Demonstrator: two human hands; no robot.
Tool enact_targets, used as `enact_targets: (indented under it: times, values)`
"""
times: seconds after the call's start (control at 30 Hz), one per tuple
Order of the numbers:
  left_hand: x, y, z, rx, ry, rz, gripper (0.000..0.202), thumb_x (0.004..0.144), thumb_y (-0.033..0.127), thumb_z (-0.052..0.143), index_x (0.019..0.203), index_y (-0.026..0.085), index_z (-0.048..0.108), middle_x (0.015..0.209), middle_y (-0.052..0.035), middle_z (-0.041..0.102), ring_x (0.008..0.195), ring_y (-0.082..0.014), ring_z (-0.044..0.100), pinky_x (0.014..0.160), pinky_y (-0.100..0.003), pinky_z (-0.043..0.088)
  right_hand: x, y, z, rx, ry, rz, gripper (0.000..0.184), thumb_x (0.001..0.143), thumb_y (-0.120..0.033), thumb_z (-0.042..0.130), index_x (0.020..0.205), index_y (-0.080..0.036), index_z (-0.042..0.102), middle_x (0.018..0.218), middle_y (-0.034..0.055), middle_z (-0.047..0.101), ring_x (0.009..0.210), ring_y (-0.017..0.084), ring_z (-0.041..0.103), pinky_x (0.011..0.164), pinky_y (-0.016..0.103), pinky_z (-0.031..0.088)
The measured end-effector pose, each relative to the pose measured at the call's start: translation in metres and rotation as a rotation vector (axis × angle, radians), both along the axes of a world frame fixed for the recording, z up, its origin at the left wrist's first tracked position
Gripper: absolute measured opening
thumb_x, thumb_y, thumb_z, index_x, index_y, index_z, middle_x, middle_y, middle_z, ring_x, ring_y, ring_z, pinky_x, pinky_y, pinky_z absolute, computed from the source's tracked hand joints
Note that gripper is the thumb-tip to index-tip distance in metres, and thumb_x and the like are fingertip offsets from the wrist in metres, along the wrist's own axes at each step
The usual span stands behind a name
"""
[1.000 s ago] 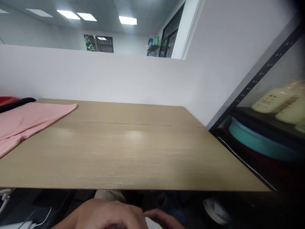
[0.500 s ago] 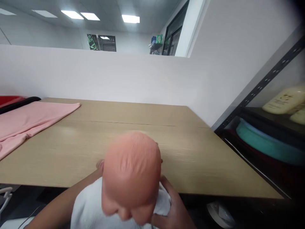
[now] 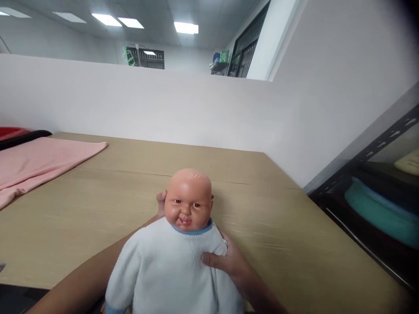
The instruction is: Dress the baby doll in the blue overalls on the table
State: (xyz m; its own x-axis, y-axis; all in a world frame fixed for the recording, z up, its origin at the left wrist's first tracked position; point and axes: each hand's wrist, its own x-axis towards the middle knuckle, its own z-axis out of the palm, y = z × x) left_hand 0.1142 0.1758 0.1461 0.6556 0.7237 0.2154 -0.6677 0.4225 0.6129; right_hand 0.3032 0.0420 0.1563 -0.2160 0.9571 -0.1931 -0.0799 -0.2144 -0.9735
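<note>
Both hands hold a baby doll [image 3: 183,244] upright over the bench [image 3: 98,209] at 6 o'clock. The right hand [image 3: 229,261] grips its white-clad side; the left hand [image 3: 161,205] supports behind its head. A pink cloth [image 3: 39,161] lies at 10 o'clock.

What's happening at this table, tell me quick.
A person holds a baby doll upright over the near edge of the wooden table, its face toward the camera. The right hand grips the doll's white fleece top at its side; the left hand is behind the head, only fingertips showing. A pink cloth lies on the table's far left, and a shelf rack stands at the right.
</note>
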Motion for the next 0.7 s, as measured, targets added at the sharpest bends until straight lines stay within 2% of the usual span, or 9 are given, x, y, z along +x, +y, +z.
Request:
enact_targets:
  times: [0.1,0.23,0.33,0.43,0.5,0.6,0.7]
  values:
    - [0.004,0.024,-0.006,0.018,-0.064,0.026,0.122,0.063,0.106,0.064,0.149,0.019,0.071,0.141,-0.0227,0.081,0.16,-0.0587,0.052,0.134,-0.077,0.034,0.001,0.021,0.006,-0.06,0.066,0.022,0.083,0.068,-0.059,0.109,0.138,-0.027,0.078,0.141,0.0112,0.085,0.139,0.043,0.077,0.12,0.059,0.059]
    - [0.005,0.042,-0.001,-0.01,-0.046,0.074,0.11,0.075,0.095,0.064,0.153,0.017,0.067,0.142,-0.0207,0.081,0.16,-0.0519,0.054,0.135,-0.068,0.037,0.005,0.049,0.009,-0.12,0.108,0.032,0.079,0.069,-0.057,0.109,0.134,-0.023,0.079,0.135,0.0125,0.088,0.136,0.043,0.078,0.121,0.058,0.058]
    - [0.003,0.059,0.002,-0.047,0.001,0.117,0.103,0.08,0.088,0.066,0.15,0.012,0.068,0.137,-0.0214,0.083,0.153,-0.0496,0.062,0.135,-0.064,0.039,0.01,0.07,0.004,-0.153,0.109,0.048,0.077,0.071,-0.058,0.108,0.132,-0.022,0.079,0.124,0.012,0.09,0.133,0.041,0.08,0.119,0.056,0.06]
    - [0.001,0.078,0.0,-0.122,0.027,0.158,0.087,0.09,0.077,0.064,0.151,0.015,0.068,0.138,-0.0182,0.084,0.15,-0.0495,0.064,0.131,-0.068,0.043,0.016,0.086,-0.006,-0.2,0.095,0.003,0.078,0.07,-0.064,0.106,0.129,-0.021,0.077,0.119,0.0123,0.091,0.125,0.041,0.083,0.115,0.055,0.063]
    - [0.003,0.091,-0.004,-0.164,0.033,0.195,0.079,0.094,0.071,0.064,0.152,0.018,0.067,0.137,-0.0158,0.084,0.15,-0.0496,0.064,0.127,-0.069,0.046,0.021,0.092,-0.011,-0.217,0.088,-0.032,0.078,0.073,-0.067,0.104,0.13,-0.023,0.076,0.125,0.0129,0.09,0.125,0.04,0.083,0.115,0.055,0.063]
    - [0.009,0.109,-0.014,-0.182,0.048,0.246,0.082,0.095,0.071,0.063,0.154,0.014,0.065,0.134,-0.0172,0.085,0.149,-0.0498,0.064,0.125,-0.068,0.048,0.029,0.096,-0.014,-0.14,0.083,-0.054,0.084,0.079,-0.064,0.1,0.148,-0.028,0.069,0.146,0.0125,0.083,0.139,0.04,0.077,0.124,0.057,0.058]
    - [0.013,0.13,-0.022,-0.136,0.043,0.163,0.087,0.095,0.072,0.062,0.155,0.009,0.063,0.135,-0.0203,0.085,0.15,-0.0503,0.064,0.128,-0.069,0.045,0.037,0.102,-0.014,0.012,0.004,-0.06,0.099,0.08,-0.065,0.1,0.163,-0.032,0.058,0.165,0.0132,0.07,0.157,0.041,0.064,0.133,0.061,0.049]
